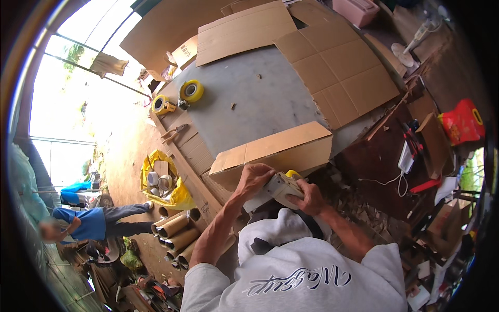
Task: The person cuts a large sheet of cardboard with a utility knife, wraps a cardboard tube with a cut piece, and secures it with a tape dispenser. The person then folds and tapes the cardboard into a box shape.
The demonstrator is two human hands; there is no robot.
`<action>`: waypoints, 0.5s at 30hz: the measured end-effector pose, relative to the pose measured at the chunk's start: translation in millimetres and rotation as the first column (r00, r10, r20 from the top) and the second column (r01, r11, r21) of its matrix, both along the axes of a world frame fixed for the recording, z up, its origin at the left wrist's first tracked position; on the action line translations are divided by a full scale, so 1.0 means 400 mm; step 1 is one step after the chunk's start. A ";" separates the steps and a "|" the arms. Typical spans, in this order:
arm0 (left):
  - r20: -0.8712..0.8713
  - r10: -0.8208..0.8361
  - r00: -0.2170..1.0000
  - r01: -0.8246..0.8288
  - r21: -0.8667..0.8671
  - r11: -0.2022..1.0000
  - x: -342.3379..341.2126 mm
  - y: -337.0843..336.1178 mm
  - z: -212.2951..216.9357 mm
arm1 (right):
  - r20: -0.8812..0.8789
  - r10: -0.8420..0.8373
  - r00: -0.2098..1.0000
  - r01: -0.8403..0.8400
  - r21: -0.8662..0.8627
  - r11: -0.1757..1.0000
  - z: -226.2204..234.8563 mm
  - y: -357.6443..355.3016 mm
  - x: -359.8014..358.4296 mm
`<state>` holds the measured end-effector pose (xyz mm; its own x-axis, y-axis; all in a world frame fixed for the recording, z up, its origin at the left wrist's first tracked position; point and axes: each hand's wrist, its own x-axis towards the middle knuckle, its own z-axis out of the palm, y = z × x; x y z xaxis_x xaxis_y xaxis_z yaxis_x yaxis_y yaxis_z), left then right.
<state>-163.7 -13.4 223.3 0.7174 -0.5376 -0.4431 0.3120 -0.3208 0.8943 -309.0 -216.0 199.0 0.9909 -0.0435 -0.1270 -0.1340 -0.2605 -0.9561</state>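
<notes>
My left hand (253, 178) and my right hand (307, 197) together grip a grey-white tape dispenser (276, 190) with a yellow roll showing at its top, held close to my chest. Just beyond it lies a folded brown cardboard box (275, 151) on the near edge of a grey table (260, 99). My left fingers curl over the dispenser's top by the box's lower edge; my right hand clasps its right side.
Two yellow tape rolls (191, 91) (161, 104) lie at the table's left. Flat cardboard sheets (338, 67) cover its far and right parts. Cardboard tubes (176, 234) and a yellow bag (171, 187) sit on the floor to the left, near a person in blue (88, 223). A red bag (461, 122) is at right.
</notes>
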 end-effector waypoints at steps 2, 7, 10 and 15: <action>0.432 -0.221 0.874 0.157 0.179 0.971 0.064 0.019 -0.047 | -0.107 -0.063 0.992 0.076 0.123 0.989 -0.006 0.043 0.020; 0.449 -0.192 0.873 0.122 0.180 0.976 0.236 -0.041 -0.028 | -0.289 -0.273 0.918 0.338 0.206 0.918 0.010 0.112 0.022; 0.519 -0.237 0.821 0.175 0.166 0.971 0.304 -0.048 -0.089 | -0.355 -0.311 0.882 0.371 0.115 0.921 -0.025 0.130 0.002; 0.553 -0.268 0.789 0.236 0.130 0.963 0.346 -0.048 -0.144 | -0.389 -0.378 0.840 0.432 0.058 0.900 -0.018 0.174 0.019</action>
<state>-25.4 -32.5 165.7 0.6903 -0.7226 -0.0378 -0.3371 -0.3674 0.8668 -301.2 -146.4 191.6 0.7721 -0.3860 -0.5049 -0.5388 0.0237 -0.8421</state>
